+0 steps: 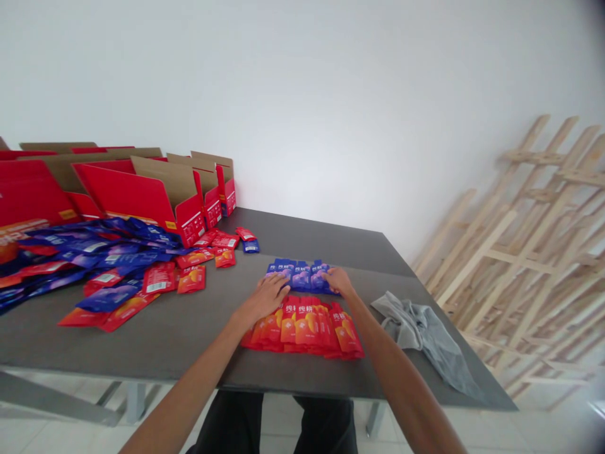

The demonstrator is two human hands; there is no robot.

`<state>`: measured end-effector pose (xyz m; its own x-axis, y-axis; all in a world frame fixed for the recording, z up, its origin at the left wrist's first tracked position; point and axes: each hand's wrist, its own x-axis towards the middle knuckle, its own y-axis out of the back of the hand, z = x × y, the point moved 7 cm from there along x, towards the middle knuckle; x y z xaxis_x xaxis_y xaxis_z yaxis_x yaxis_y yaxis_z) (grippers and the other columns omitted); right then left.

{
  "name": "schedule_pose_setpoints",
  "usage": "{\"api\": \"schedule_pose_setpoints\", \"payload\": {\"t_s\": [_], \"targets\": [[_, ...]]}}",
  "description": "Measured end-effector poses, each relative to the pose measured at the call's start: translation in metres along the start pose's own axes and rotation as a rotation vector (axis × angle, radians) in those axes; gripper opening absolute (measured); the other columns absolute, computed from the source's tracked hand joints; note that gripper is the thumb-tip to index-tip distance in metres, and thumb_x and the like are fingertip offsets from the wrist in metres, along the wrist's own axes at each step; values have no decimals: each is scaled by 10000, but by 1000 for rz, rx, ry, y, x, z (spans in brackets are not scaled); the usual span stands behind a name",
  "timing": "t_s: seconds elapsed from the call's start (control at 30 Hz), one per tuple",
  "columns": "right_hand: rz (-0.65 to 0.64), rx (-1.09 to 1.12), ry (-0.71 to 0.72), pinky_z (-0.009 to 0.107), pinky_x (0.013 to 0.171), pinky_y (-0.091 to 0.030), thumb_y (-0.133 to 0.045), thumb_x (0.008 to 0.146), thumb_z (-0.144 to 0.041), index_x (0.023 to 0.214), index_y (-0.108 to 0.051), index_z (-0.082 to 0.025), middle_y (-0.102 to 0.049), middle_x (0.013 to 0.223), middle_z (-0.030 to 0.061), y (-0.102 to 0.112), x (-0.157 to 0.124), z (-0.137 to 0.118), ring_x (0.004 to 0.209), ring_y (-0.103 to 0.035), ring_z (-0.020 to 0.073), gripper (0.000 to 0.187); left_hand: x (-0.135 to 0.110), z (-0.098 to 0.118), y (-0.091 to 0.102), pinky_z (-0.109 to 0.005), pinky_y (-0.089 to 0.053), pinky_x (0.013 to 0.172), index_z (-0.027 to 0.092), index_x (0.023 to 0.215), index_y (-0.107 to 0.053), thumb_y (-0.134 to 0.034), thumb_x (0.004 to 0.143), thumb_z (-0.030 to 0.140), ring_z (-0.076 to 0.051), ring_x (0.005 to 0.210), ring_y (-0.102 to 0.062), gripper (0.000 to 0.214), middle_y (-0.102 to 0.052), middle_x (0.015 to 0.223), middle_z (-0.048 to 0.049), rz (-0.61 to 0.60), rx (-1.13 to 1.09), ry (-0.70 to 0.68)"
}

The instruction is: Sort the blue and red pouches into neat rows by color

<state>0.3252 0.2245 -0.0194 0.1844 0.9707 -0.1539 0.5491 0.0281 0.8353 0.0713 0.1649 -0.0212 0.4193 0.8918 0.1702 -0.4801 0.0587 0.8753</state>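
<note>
A row of overlapping blue pouches (301, 276) with white lettering lies flat on the grey table. My left hand (268, 296) rests at the row's left end, its fingers extended across the nearest pouches and gripping none of them. At the right end, my right hand (338, 280) pinches the edge of the last blue pouch (319, 277), with thumb and fingers closed. Closer to my body, a row of red-orange pouches (306, 325) overlaps side by side, partly covered by my left hand and wrist.
Open red cartons (137, 189) stand along the back left. Before them spreads a loose heap of blue and red pouches (108, 258). A grey cloth (420, 334) lies crumpled at the table's right. Wooden slatted pallets (524, 252) lean on the wall beyond that edge.
</note>
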Motion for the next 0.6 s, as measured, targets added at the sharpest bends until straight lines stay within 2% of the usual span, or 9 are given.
{"api": "schedule_pose_setpoints", "payload": {"t_s": [0.1, 0.2, 0.33, 0.4, 0.5, 0.6], "targets": [[18, -121, 29, 254, 741, -536, -644, 942, -391, 844, -765, -189, -763, 805, 97, 3, -1, -4, 847, -749, 220, 255, 1, -1, 0, -555, -258, 1275, 217, 1470, -577, -288, 1076, 458, -276, 1546, -390, 545, -521, 1597, -134, 1, -1, -17], [17, -215, 45, 307, 874, -539, -646, 948, -430, 906, -795, -189, -787, 1031, 125, 4, -5, -8, 1056, -736, 265, 287, 1, -4, 6, -558, -269, 1262, 239, 1516, -515, -270, 1078, 480, -274, 1537, -401, 556, -526, 1593, -131, 30, -17, -5], [28, -294, 51, 367, 931, -538, -618, 977, -490, 1083, -792, -199, -760, 1199, 152, 4, -11, -13, 1155, -709, 303, 355, -4, -15, 23, -562, -290, 1242, 147, 1603, -355, -284, 1063, 484, -313, 1522, -418, 641, -474, 1612, -208, 108, -34, 59], [31, -314, 52, 377, 939, -537, -613, 983, -502, 1128, -782, -201, -753, 1221, 157, 4, -14, -15, 1170, -704, 311, 374, -9, -23, 36, -561, -319, 1223, 112, 1618, -302, -290, 1055, 485, -326, 1495, -450, 675, -506, 1576, -231, 173, -48, 103], [36, -329, 56, 386, 946, -538, -613, 987, -507, 1151, -776, -198, -750, 1228, 165, 3, -16, -17, 1181, -700, 316, 386, -19, -35, 55, -558, -357, 1193, 102, 1620, -277, -291, 1048, 482, -326, 1430, -519, 687, -605, 1467, -226, 262, -78, 185], [43, -334, 64, 398, 950, -540, -604, 994, -519, 1161, -774, -198, -749, 1225, 171, 4, -16, -18, 1190, -697, 324, 400, -28, -44, 65, -560, -354, 1196, 93, 1610, -295, -291, 1040, 467, -322, 1398, -545, 682, -627, 1431, -219, 299, -105, 245]]}}
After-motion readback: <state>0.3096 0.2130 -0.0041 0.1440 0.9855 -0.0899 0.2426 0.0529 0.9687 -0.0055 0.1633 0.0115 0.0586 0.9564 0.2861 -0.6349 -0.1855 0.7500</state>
